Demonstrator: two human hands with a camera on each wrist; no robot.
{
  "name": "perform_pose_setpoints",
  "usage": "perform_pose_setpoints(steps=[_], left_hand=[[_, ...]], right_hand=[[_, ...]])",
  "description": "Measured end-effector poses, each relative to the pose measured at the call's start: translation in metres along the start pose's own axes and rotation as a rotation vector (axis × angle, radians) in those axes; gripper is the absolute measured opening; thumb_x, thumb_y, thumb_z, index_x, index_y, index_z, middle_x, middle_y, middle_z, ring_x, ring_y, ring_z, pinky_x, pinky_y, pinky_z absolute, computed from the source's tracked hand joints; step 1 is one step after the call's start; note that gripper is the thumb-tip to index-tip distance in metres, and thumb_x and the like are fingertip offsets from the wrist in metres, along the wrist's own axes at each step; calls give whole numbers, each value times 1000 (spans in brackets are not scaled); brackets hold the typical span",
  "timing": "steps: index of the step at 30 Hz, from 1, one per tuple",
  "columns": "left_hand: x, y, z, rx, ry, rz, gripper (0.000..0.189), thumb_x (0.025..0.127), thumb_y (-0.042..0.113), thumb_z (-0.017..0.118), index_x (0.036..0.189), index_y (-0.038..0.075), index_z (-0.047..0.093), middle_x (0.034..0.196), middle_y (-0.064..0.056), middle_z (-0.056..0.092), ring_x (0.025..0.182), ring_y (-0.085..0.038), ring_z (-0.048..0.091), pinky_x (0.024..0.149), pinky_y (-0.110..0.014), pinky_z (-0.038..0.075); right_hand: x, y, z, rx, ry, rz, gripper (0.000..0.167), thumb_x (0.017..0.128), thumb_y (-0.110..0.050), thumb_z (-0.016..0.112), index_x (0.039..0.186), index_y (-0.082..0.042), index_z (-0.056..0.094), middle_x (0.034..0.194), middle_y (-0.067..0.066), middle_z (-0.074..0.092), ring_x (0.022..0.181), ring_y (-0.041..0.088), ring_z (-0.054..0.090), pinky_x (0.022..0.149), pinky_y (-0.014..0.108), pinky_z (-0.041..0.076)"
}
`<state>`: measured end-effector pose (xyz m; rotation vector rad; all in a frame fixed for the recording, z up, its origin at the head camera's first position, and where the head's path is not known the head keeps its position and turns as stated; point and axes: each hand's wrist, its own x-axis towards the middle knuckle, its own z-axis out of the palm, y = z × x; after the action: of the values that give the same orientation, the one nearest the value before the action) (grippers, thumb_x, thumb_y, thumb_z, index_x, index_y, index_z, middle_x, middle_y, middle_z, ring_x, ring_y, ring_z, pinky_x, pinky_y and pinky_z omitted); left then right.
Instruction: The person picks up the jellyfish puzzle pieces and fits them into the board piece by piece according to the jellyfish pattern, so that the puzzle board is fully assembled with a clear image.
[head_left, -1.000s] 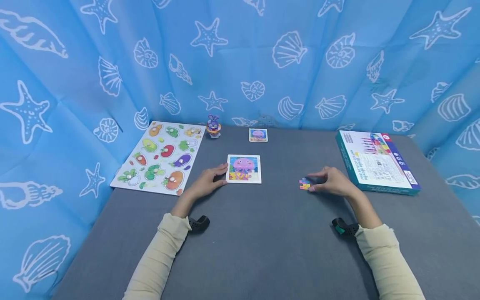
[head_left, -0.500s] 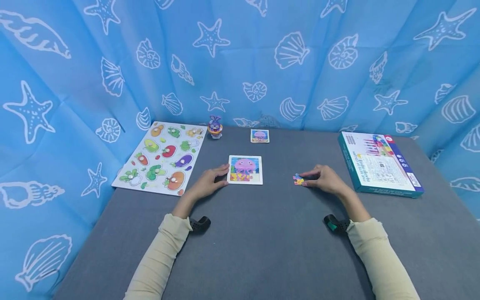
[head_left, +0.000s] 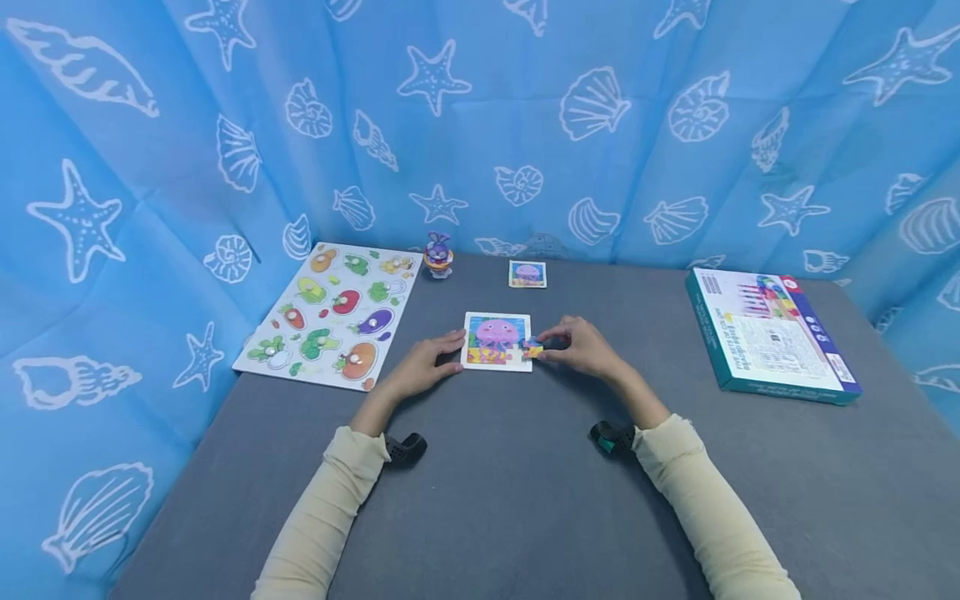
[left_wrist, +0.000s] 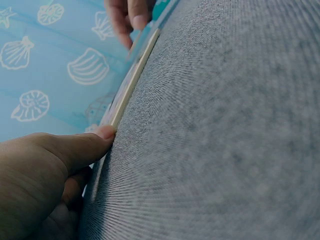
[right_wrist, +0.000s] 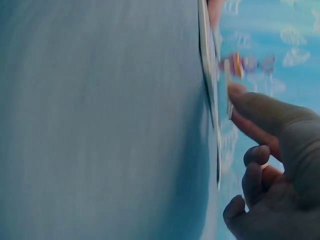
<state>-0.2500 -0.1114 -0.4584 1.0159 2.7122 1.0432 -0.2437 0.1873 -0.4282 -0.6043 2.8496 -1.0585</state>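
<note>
A small jigsaw puzzle (head_left: 480,367) in a white tray lies on the grey table, showing a pink jellyfish with a bare patch at its lower right. My left hand (head_left: 427,363) rests at the tray's left edge, fingers fairly straight. In the left wrist view its thumb (left_wrist: 105,132) touches the side of the tray (left_wrist: 134,80). Between thumb and forefinger my right hand (head_left: 588,346) pinches a yellow and blue puzzle piece (head_left: 532,348), overlapping the tray's right rim. The right wrist view shows this puzzle piece (right_wrist: 229,107) edge-on, raised above the tray (right_wrist: 206,55).
Behind the tray lies a small jellyfish picture card (head_left: 527,275). A purple rabbit figurine (head_left: 438,258) stands near the back, beside a vegetable peg board (head_left: 375,287) on the left. A flat teal-sided box (head_left: 780,342) lies at the right. A blue shell-patterned curtain (head_left: 480,125) hangs behind.
My right hand has carried the puzzle piece leftwards from the right of the table to the tray's right rim. The left hand has stayed at the tray's left edge.
</note>
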Motion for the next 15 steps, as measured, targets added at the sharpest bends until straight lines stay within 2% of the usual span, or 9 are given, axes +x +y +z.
perform_pose_setpoints(steps=[7,15], left_hand=[[3,3,0,-14,6,16,48,86,14,63,129,-4,49,140,-14,43,132,-29,38,110,-45,28],[4,4,-1,-21,-3,15,48,86,13,63,129,-5,49,140,-15,43,132,-29,38,110,-45,28]], right_hand=[[8,-12,15,14,-35,-45,26,74,-15,76,97,-3,73,73,9,52,64,15,34,59,26,30],[9,-15,19,47,-18,-78,29,74,-16,77,101,-5,72,65,5,43,61,14,28,58,26,27]])
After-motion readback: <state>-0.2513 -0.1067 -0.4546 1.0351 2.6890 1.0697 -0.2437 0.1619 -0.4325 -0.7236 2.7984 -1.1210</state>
